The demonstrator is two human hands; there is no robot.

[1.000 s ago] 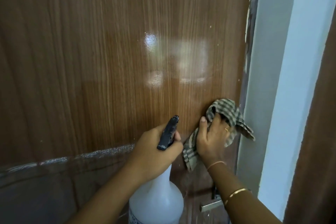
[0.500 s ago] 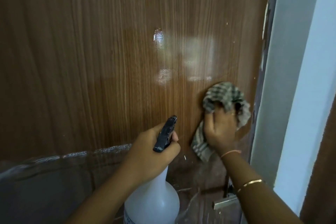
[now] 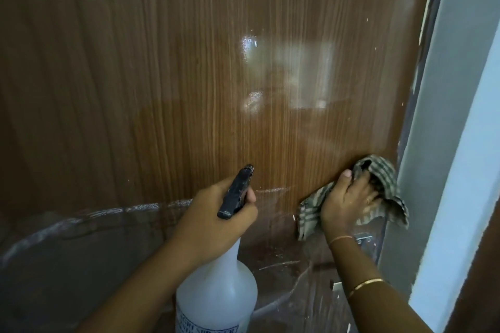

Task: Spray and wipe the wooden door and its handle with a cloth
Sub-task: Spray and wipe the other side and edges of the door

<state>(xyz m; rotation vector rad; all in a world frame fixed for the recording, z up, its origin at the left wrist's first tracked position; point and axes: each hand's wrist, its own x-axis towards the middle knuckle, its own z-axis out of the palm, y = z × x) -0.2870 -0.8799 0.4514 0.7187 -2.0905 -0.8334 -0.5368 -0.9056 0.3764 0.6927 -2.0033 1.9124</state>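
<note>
Brown wooden door [image 3: 189,89] fills the view beside a pale frame [image 3: 443,143]. The right hand [image 3: 346,205] bunches its fingers around the checked cloth [image 3: 384,178], holding it against the door's right edge. The left hand [image 3: 216,219] has its fingers wrapped around the spray bottle [image 3: 216,292] neck. The loose cloth corners could probably snag in the gap at the frame.

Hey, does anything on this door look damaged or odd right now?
Yes. The right edge of the door is chipped, pale patches showing through the brown. Lower down, a clear film covers the wood, its top edge ragged and wrinkled.
</note>
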